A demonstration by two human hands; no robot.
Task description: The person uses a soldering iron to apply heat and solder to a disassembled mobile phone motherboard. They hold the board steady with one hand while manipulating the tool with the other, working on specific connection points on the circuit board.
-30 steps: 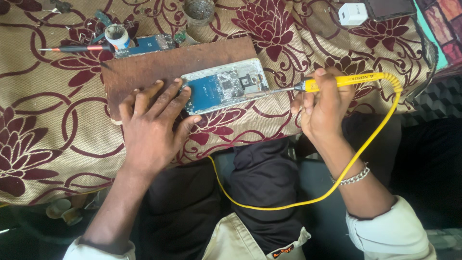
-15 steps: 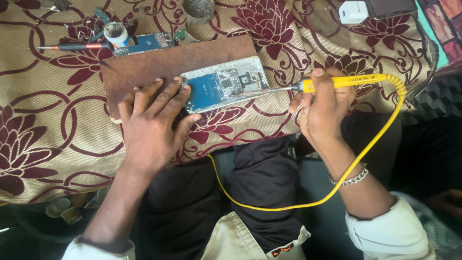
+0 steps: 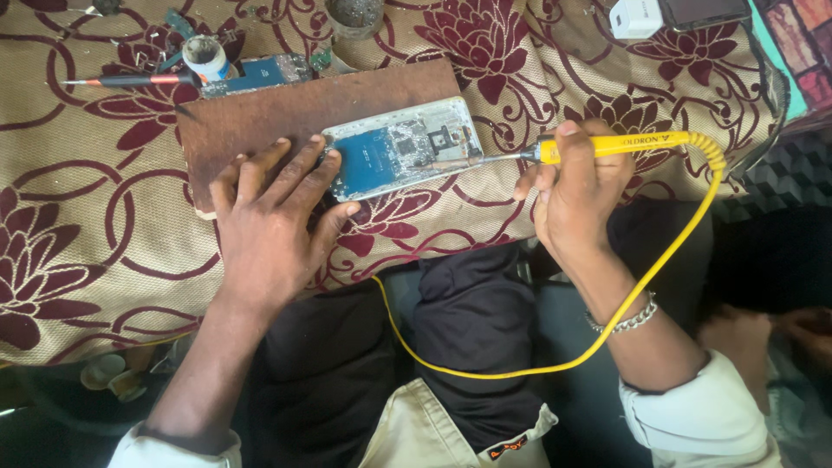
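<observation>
Opened phone [image 3: 403, 147]: left hand [image 3: 269, 217] flat steadying it, right hand [image 3: 576, 186] gripping soldering iron [image 3: 598, 146].

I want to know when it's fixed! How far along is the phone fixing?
Done: the phone lies opened on the wooden board, its circuit board bare. In hand: the left hand steadies it while the right hand holds the yellow soldering iron, tip on the board's parts. Left: no back cover is on it, and how much soldering remains cannot be told.
</observation>
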